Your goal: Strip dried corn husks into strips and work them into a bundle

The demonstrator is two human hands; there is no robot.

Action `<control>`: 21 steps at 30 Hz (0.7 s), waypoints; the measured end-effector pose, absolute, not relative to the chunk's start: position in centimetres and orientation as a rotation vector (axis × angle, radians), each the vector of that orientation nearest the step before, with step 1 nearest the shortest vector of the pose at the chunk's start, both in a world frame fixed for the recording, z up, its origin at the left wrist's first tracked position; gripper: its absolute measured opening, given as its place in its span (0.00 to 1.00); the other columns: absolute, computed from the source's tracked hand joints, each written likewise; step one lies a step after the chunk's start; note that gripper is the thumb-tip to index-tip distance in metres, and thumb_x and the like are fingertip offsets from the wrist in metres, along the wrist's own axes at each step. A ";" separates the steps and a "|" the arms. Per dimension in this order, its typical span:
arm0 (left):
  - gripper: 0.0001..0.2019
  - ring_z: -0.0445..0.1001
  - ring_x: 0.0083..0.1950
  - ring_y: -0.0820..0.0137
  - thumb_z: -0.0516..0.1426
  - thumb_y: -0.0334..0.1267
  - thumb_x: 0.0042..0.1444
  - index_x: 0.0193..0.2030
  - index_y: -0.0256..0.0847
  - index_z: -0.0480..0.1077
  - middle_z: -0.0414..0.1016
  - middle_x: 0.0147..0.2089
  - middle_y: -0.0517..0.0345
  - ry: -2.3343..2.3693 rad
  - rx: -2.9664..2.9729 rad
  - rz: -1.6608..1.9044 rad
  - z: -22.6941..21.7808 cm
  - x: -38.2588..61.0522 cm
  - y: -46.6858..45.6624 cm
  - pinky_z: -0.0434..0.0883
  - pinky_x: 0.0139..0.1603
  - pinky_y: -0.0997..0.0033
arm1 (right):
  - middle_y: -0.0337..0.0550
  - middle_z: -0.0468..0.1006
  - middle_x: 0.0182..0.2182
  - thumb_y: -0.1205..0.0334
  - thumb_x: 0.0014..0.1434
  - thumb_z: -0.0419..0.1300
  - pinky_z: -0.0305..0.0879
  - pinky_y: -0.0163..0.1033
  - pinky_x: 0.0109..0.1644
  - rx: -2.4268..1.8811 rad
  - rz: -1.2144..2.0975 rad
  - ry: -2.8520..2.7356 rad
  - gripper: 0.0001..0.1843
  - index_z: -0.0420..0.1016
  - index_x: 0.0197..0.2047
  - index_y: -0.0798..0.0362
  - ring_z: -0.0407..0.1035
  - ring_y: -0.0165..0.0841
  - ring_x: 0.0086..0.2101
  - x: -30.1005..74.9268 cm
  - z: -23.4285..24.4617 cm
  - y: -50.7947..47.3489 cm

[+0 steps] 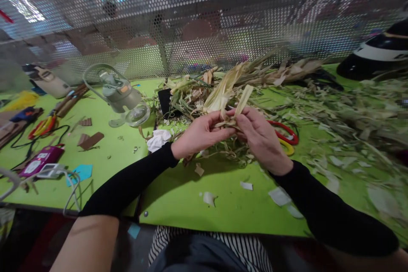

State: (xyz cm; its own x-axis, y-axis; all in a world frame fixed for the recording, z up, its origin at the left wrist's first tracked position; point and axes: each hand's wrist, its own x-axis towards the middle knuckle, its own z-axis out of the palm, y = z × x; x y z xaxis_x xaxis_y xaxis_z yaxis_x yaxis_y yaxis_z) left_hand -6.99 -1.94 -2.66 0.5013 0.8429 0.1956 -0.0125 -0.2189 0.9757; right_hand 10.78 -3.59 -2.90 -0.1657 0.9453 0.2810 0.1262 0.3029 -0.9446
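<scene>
Dried corn husk strips (227, 101) fan upward from my left hand (198, 135) and right hand (259, 138), both pinching their gathered base between fingertips above the green surface (178, 197), just before the husk pile (204, 89) toward its far edge.

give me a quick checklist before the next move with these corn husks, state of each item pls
1. Left hand pinching the husk strips: ok.
2. Right hand gripping the same strips from the other side: ok.
3. Strips lifted off the green table: ok.
4. Scissors close by the right hand, partly hidden: ok.
5. Space under the hands free of scraps: not ok, husk litter lies all about.
6. How the strips are folded between the fingers: cannot tell.
</scene>
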 end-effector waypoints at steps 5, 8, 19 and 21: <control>0.17 0.66 0.31 0.72 0.54 0.51 0.69 0.49 0.40 0.76 0.70 0.30 0.60 0.885 1.782 0.909 -2.0 -7.4 -2.3 0.69 0.39 0.70 | 0.37 0.74 0.26 0.40 0.65 0.62 0.62 0.40 0.26 -1.085 0.809 -1.609 0.18 0.73 0.40 0.47 0.65 0.32 0.23 10.8 -3.0 -3.4; 0.15 0.72 0.37 0.68 0.49 0.39 0.70 0.49 0.39 0.76 0.78 0.38 0.55 0.982 1.940 0.846 -1.8 -7.8 -1.9 0.71 0.44 0.68 | 0.44 0.81 0.32 0.47 0.68 0.60 0.69 0.44 0.35 -1.098 0.316 -1.788 0.15 0.75 0.35 0.48 0.73 0.37 0.31 11.2 -3.2 -3.2; 0.12 0.77 0.52 0.61 0.51 0.32 0.65 0.50 0.38 0.73 0.81 0.53 0.47 0.955 2.020 0.752 -2.4 -7.4 -1.9 0.72 0.58 0.60 | 0.48 0.82 0.33 0.58 0.73 0.53 0.63 0.48 0.41 -1.158 -0.352 -2.081 0.11 0.75 0.44 0.50 0.74 0.42 0.33 11.7 -3.2 -3.7; 0.08 0.76 0.44 0.66 0.51 0.31 0.66 0.44 0.38 0.71 0.80 0.44 0.51 0.932 1.881 0.806 -2.7 -6.7 -2.3 0.73 0.50 0.64 | 0.47 0.81 0.32 0.58 0.74 0.51 0.62 0.45 0.36 -1.167 -0.246 -2.037 0.11 0.73 0.44 0.50 0.72 0.39 0.30 11.4 -3.6 -3.6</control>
